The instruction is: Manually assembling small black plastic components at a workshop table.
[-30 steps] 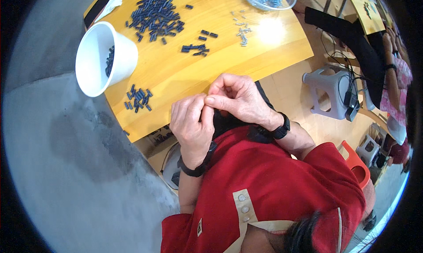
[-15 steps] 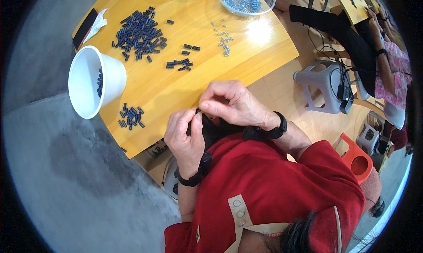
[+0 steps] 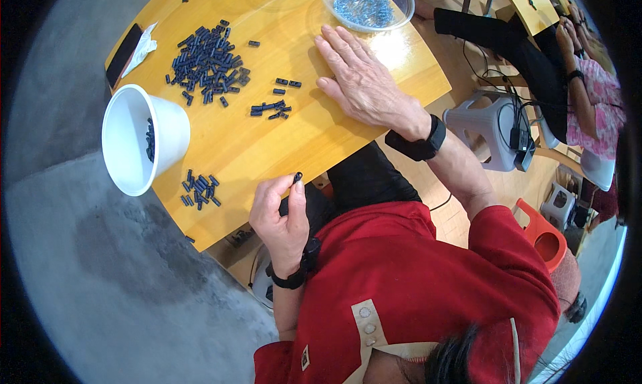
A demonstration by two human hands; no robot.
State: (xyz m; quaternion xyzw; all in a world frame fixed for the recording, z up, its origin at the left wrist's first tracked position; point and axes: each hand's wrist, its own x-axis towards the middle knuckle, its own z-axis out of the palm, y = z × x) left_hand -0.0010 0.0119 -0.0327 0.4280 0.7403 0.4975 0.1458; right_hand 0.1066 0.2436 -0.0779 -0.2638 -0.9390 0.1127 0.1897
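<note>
Pinching blk pc point(image 3: 297, 177): L fingers point(image 3: 273, 191) | R fingers point(image 3: 342, 44): straight, narrow gaps | over tbl point(image 3: 301, 143)

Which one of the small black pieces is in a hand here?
The small black piece pinched in the left hand. The other visible black pieces lie on the yellow table or inside the white tub.

— Which colours do we see on the counter point(image 3: 221, 140)?
— We see yellow wood with faint streaked grain, a heap of black parts point(image 3: 207, 64), a white tub point(image 3: 172, 129), and silvery-blue pieces point(image 3: 364, 8) in a clear bowl point(image 3: 404, 3).
— And beyond it?
— We see a plain red shirt point(image 3: 414, 284) with a cream placket point(image 3: 370, 319), black wristbands point(image 3: 436, 135), a pale grey stool point(image 3: 490, 131), and a pink-and-white patterned top point(image 3: 592, 110).
</note>
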